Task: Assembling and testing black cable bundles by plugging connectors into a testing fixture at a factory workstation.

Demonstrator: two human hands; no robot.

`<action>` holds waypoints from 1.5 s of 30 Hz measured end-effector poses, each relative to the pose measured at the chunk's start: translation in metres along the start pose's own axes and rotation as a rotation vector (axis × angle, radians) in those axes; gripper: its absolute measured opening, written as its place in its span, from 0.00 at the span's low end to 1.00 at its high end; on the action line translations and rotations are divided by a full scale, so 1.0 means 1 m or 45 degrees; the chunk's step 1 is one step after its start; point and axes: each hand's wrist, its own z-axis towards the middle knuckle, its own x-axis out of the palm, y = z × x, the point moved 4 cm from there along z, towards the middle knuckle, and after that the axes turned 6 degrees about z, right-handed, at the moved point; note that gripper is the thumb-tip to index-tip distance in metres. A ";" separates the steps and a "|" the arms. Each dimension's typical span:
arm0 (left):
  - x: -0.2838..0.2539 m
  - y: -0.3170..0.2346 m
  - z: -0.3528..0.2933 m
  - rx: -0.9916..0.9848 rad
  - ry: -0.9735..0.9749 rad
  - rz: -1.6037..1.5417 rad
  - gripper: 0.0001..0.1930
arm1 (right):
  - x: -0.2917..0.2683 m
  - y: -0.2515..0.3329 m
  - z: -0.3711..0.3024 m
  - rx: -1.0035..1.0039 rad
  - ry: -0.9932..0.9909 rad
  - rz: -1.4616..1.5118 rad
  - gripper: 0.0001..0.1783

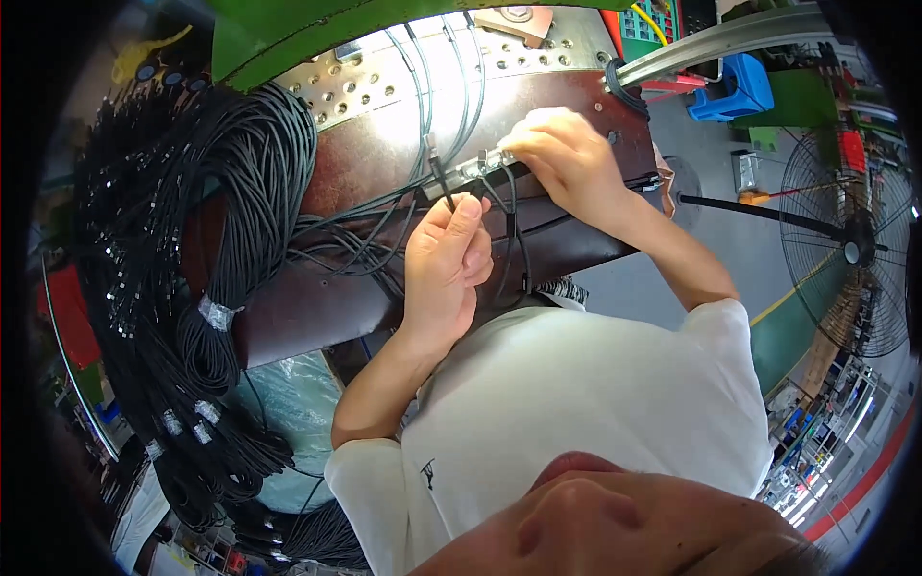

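Observation:
My left hand (449,252) is closed around a black cable with a plug end (438,169), which sticks up past the thumb and fingertips. Just right of it, a small silver metal fixture (477,168) sits near the front edge of the brown worktop (365,173), with black cable pieces lying across it. The bent fingers of my right hand (569,158) are pressed together at the fixture's right end; what lies between them is hidden. A looped black cable (511,223) hangs from the fixture over the worktop's edge.
Thick bundles of black cables (252,182) cover the left side and hang down. A perforated metal plate (360,88) lies at the back beneath a green machine part (403,27). To the right are a standing fan (850,252) and a blue stool (738,88).

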 end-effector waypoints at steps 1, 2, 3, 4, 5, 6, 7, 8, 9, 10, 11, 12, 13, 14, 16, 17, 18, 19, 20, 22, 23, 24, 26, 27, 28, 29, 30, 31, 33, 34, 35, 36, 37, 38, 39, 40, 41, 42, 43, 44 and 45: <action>0.004 -0.001 -0.001 -0.004 0.006 0.001 0.17 | -0.013 0.012 0.002 -0.145 -0.119 -0.145 0.13; 0.010 -0.003 -0.003 -0.039 0.060 -0.002 0.16 | -0.014 0.025 0.004 -0.367 -0.101 -0.310 0.14; 0.015 -0.003 -0.004 -0.075 0.113 -0.004 0.15 | -0.016 0.029 0.009 -0.362 -0.101 -0.314 0.14; 0.014 -0.006 -0.004 -0.114 0.284 -0.077 0.15 | -0.016 0.034 0.015 -0.450 -0.023 -0.318 0.14; 0.014 -0.008 -0.007 -0.121 0.292 -0.072 0.15 | -0.014 0.037 0.016 -0.537 0.057 -0.319 0.14; 0.014 -0.011 -0.015 -0.154 0.215 0.187 0.16 | -0.019 0.035 0.012 -0.518 0.002 -0.367 0.13; 0.011 -0.012 -0.019 -0.172 0.123 0.434 0.17 | -0.025 0.024 0.009 -0.441 -0.022 -0.368 0.15; 0.005 -0.013 -0.023 0.073 0.108 0.646 0.19 | -0.033 0.014 0.005 -0.377 -0.052 -0.417 0.16; 0.007 -0.020 -0.024 0.396 -0.027 0.763 0.20 | -0.038 0.002 0.003 -0.314 -0.081 -0.464 0.17; 0.005 -0.026 -0.019 0.361 -0.019 0.701 0.22 | -0.039 -0.009 -0.005 -0.214 -0.106 -0.461 0.20; 0.004 -0.035 -0.016 0.329 -0.022 0.640 0.24 | -0.033 -0.007 -0.009 -0.215 -0.103 -0.454 0.20; 0.008 -0.037 -0.011 0.272 0.041 0.422 0.28 | -0.026 -0.006 -0.011 -0.154 -0.072 -0.268 0.18; 0.012 -0.036 -0.006 0.177 0.120 0.216 0.30 | -0.020 -0.006 -0.011 -0.099 -0.037 -0.082 0.17; 0.014 -0.033 -0.003 0.193 0.125 0.195 0.29 | -0.016 -0.007 -0.013 -0.096 -0.020 -0.027 0.14; 0.019 -0.028 0.005 0.165 0.084 0.196 0.24 | -0.014 -0.014 -0.015 -0.139 0.027 -0.040 0.13; 0.018 -0.028 0.008 0.165 0.084 0.195 0.24 | -0.014 -0.017 -0.016 -0.178 0.070 -0.057 0.12; 0.017 -0.025 0.011 0.079 0.074 0.194 0.21 | -0.017 -0.017 -0.015 -0.198 0.125 -0.103 0.10; 0.015 -0.021 0.012 -0.012 0.058 0.196 0.19 | -0.019 -0.018 -0.013 -0.195 0.126 -0.097 0.10; 0.015 -0.018 0.012 -0.063 0.006 0.125 0.17 | -0.019 -0.016 -0.008 -0.284 0.217 -0.126 0.09; 0.019 -0.018 0.011 -0.079 0.061 0.070 0.18 | -0.021 -0.012 0.003 -0.383 0.404 -0.106 0.11; 0.022 -0.019 0.011 -0.090 0.122 0.014 0.18 | -0.021 -0.013 0.005 -0.380 0.403 -0.104 0.11; 0.025 -0.020 0.010 -0.107 0.140 0.002 0.18 | -0.019 -0.015 0.007 -0.352 0.470 -0.085 0.12; 0.025 -0.019 0.013 -0.128 0.137 0.017 0.18 | -0.017 -0.016 0.008 -0.300 0.535 -0.061 0.14; 0.024 -0.018 0.015 -0.151 0.131 0.032 0.17 | -0.019 -0.018 0.007 -0.299 0.534 -0.066 0.14; 0.021 -0.017 0.018 -0.152 0.129 0.002 0.15 | -0.020 -0.021 0.006 -0.227 0.545 -0.032 0.15; 0.021 -0.017 0.019 -0.153 0.135 0.006 0.15 | -0.022 -0.024 0.005 -0.153 0.555 0.001 0.16; 0.022 -0.016 0.020 -0.160 0.146 0.010 0.14 | -0.030 -0.018 0.008 -0.247 0.446 -0.071 0.18; 0.021 -0.016 0.020 -0.165 0.144 0.013 0.14 | -0.035 -0.008 0.015 -0.249 0.443 -0.064 0.18; 0.024 -0.017 0.020 -0.165 0.163 0.078 0.13 | -0.045 0.021 0.027 -0.501 0.227 -0.327 0.13; 0.027 -0.019 0.021 -0.181 0.182 0.191 0.14 | -0.037 0.024 0.027 -0.572 0.162 -0.408 0.12; 0.029 -0.022 0.022 -0.195 0.201 0.303 0.14 | -0.039 0.024 0.025 -0.554 0.158 -0.421 0.12; 0.029 -0.027 0.022 -0.181 0.150 0.551 0.11 | -0.040 0.026 0.022 -0.557 0.159 -0.421 0.12; 0.031 -0.026 0.022 -0.184 0.156 0.550 0.11 | -0.041 0.026 0.021 -0.573 0.164 -0.414 0.11; 0.037 -0.042 0.021 0.459 0.020 1.326 0.10 | -0.045 0.029 0.019 -0.592 0.099 -0.465 0.10; 0.051 -0.051 0.012 1.145 -0.142 2.060 0.10 | -0.047 0.029 0.018 -0.589 0.104 -0.467 0.10; 0.058 -0.050 0.012 1.364 -0.246 2.160 0.11 | -0.049 0.028 0.017 -0.529 0.088 -0.467 0.10; 0.059 -0.050 0.012 1.275 -0.168 2.169 0.10 | -0.050 0.026 0.017 -0.469 0.073 -0.466 0.10; 0.053 -0.051 0.019 0.815 -0.029 1.816 0.10 | -0.049 0.024 0.015 -0.467 0.020 -0.449 0.10; 0.046 -0.048 0.023 0.377 0.101 1.437 0.09 | -0.050 0.026 0.014 -0.466 0.022 -0.446 0.10; 0.040 -0.047 0.028 0.128 0.225 1.085 0.10 | -0.053 0.031 0.013 -0.433 0.005 -0.447 0.10; 0.037 -0.045 0.032 -0.112 0.338 0.725 0.10 | -0.055 0.034 0.013 -0.400 -0.011 -0.448 0.10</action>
